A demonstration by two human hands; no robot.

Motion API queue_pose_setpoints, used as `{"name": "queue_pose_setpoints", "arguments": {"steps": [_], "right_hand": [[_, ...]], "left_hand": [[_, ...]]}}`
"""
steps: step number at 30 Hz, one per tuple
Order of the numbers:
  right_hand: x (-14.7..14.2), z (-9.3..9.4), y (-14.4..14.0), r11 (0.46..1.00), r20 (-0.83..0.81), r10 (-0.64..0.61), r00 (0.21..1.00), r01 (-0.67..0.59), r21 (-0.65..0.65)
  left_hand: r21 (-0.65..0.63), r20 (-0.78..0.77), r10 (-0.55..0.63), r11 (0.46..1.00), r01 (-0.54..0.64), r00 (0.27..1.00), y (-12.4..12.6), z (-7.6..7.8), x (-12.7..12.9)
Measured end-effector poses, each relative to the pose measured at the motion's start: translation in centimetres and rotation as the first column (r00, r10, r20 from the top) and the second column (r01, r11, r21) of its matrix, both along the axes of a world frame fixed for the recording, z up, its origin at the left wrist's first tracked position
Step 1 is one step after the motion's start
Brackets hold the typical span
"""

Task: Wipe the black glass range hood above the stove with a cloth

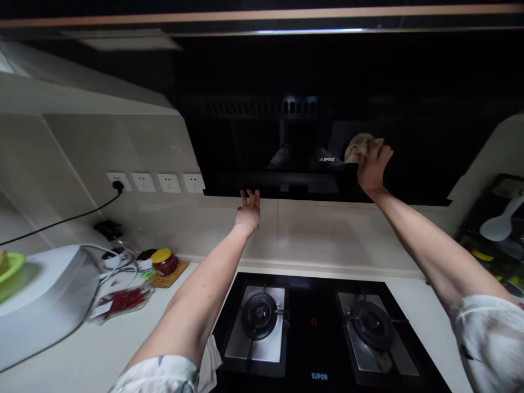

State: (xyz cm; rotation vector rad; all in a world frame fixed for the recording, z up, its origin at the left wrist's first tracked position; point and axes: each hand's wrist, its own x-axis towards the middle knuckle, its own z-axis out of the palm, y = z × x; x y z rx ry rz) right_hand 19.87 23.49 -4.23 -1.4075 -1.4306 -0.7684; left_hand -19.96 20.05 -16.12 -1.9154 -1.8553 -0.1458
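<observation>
A black glass range hood (286, 147) hangs on the wall above a two-burner gas hob (315, 327). My right hand (373, 166) presses a crumpled beige cloth (358, 146) against the hood's front panel, right of its white logo. My left hand (248, 210) is raised with fingers together, its fingertips touching the hood's lower edge near the middle-left. It holds nothing.
A row of white wall sockets (155, 182) has a black cable plugged in. On the left counter stand a white appliance (45, 295), a yellow-lidded jar (164, 262) and a bag of red chillies (123, 300). A rack with a white ladle (501, 224) is at right.
</observation>
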Motion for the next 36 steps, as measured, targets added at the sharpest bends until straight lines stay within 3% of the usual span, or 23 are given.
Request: {"name": "queue_pose_setpoints", "arguments": {"steps": [2, 4, 8, 11, 15, 18, 21, 28, 36], "right_hand": [[-1.5, 0.9, 1.6, 0.999, -0.128, -0.051, 0.99, 0.053, 0.009], [-4.6, 1.3, 3.0, 0.998, -0.145, -0.062, 0.987, 0.062, -0.009], [-13.4, 1.1, 3.8, 0.999, 0.062, -0.004, 0.998, 0.007, -0.052], [-19.4, 0.6, 3.0, 0.988, 0.249, 0.12, 0.961, -0.091, -0.127], [-23.2, -0.2, 1.4, 0.956, 0.466, 0.243, 0.851, -0.129, -0.262], [-22.4, -0.2, 0.6, 0.942, 0.561, 0.267, 0.783, -0.091, -0.322], [-19.4, 0.3, 0.0, 0.94, 0.601, 0.25, 0.759, -0.041, -0.339], [-11.2, 0.8, -1.8, 0.924, 0.559, 0.044, 0.828, 0.179, -0.338], [-6.2, -0.8, -3.9, 0.889, 0.417, -0.111, 0.902, 0.277, -0.364]], "left_hand": [[0.007, -0.007, -0.005, 1.0, 0.005, 1.0, 0.0, -0.1, 0.0], [0.018, -0.001, -0.013, 1.0, 0.013, 1.0, 0.2, -0.2, 0.0], [0.033, 0.038, -0.028, 0.999, 0.027, 0.999, 0.5, -0.5, -0.1], [0.026, 0.04, -0.024, 0.999, 0.023, 0.999, 0.4, -0.4, -0.1], [0.006, 0.009, -0.015, 1.0, 0.015, 1.0, 0.0, 0.0, -0.1], [-0.006, 0.003, -0.016, 1.0, 0.016, 1.0, -0.2, 0.2, -0.1], [0.004, 0.027, -0.029, 1.0, 0.029, 0.999, -0.1, 0.1, -0.2], [0.014, 0.034, -0.039, 0.999, 0.039, 0.999, -0.1, 0.0, -0.3], [-0.045, 0.054, -0.065, 0.997, 0.067, 0.996, -0.4, 1.0, -0.4]]}}
